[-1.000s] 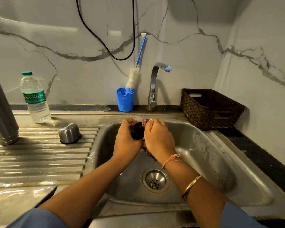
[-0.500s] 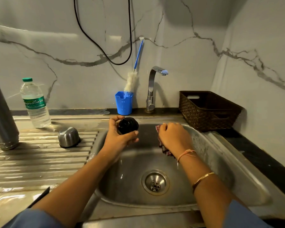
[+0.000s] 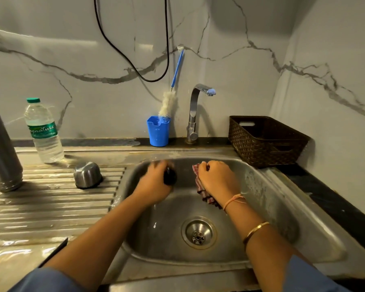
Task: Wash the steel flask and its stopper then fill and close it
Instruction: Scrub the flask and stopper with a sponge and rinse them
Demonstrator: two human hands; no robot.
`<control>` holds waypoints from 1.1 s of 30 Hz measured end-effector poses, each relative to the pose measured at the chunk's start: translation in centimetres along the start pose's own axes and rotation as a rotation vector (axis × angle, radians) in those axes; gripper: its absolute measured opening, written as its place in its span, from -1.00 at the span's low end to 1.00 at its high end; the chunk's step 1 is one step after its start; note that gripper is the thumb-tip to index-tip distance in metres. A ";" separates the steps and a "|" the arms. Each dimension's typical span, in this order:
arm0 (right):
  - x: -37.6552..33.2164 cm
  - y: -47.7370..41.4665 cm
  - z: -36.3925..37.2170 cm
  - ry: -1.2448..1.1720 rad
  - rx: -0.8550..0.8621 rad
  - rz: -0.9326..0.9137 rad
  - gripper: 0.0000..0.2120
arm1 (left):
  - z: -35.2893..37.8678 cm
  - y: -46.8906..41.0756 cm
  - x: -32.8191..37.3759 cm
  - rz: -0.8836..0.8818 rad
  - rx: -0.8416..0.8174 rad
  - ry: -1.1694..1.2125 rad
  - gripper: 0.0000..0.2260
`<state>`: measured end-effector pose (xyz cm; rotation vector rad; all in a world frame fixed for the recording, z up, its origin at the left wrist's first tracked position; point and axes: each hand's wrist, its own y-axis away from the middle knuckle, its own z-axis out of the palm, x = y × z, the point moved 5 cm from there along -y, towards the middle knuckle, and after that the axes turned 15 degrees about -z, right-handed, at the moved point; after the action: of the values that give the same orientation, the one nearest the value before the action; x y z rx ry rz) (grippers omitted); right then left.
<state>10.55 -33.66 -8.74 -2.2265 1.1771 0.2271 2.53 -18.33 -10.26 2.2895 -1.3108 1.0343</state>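
Over the steel sink point(image 3: 272, 207), my left hand point(image 3: 154, 184) grips the black stopper point(image 3: 170, 175); both are blurred by motion. My right hand point(image 3: 217, 180) holds a bunched red checked cloth point(image 3: 202, 190) a short way right of the stopper, not touching it. The tall steel flask point(image 3: 0, 148) stands on the draining board point(image 3: 51, 207) at the far left edge, partly cut off. Its steel cup lid point(image 3: 86, 174) sits upside down on the board beside the sink.
A water bottle point(image 3: 43, 131) stands at the back left. A blue cup point(image 3: 158, 131) holding a bottle brush point(image 3: 170, 100) sits left of the tap point(image 3: 195, 114). A dark woven basket point(image 3: 266, 140) stands at the back right. The drain point(image 3: 198, 232) lies below my hands.
My hands were together rubbing the stopper with the cloth, then drew apart. The left hand has since lowered the stopper into the sink with a quick motion; the right keeps the cloth.
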 end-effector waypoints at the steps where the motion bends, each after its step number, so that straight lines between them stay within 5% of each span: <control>1: 0.1 -0.1 0.3 0.006 -0.010 0.012 -0.59 | 1.3 -0.2 -1.3 -0.095 -0.146 -0.065 -0.52; 2: 0.3 0.0 0.4 0.010 -0.010 0.015 -0.59 | 1.5 -0.1 -1.5 -0.094 -0.155 -0.079 -0.52; 6: 0.5 -0.2 0.1 -0.026 0.025 -0.015 -0.61 | -3.6 1.5 2.3 0.314 0.390 0.357 -0.52; 8: 0.2 -0.2 0.1 -0.059 0.021 -0.033 -0.64 | -4.3 2.2 3.3 0.426 0.513 0.374 -0.52; 9: 0.1 -0.2 0.2 -0.061 0.007 -0.029 -0.64 | -3.7 1.9 3.0 0.364 0.445 0.316 -0.53; 11: 0.2 0.0 0.5 -0.076 -0.027 0.013 -0.63 | -0.5 0.3 0.3 -0.081 0.021 0.275 -0.56; 13: 0.2 0.2 0.8 -0.232 -0.060 0.076 -0.62 | 1.3 0.2 -1.5 -0.366 -0.287 0.506 -0.61; 17: -2.6 0.2 1.5 -0.634 -0.048 0.125 -0.65 | 0.4 -0.6 -0.4 -0.336 -0.371 1.063 -0.66; 21: -3.9 0.2 2.7 -0.629 0.087 0.184 -0.62 | 1.3 0.9 1.2 -0.248 -0.560 1.034 -0.62; 23: -2.9 0.1 3.1 -0.823 0.134 0.317 -0.62 | 1.3 1.4 2.0 -0.198 -0.646 1.052 -0.63; 26: -2.4 0.6 4.1 -1.333 0.049 0.489 -0.63 | 0.9 2.0 2.5 -0.181 -0.752 1.128 -0.68; 29: -2.6 1.4 4.7 -1.566 -0.150 0.524 -0.57 | 0.5 2.8 3.0 -0.155 -0.875 1.164 -0.67; 33: -2.9 1.6 4.9 -1.546 -0.185 0.573 -0.59 | 0.7 2.0 2.6 -0.176 -0.635 1.050 -0.64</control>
<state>8.15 -29.51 -12.20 -1.0531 0.7504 1.8768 1.95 -21.39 -9.07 1.0688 -0.7786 1.2385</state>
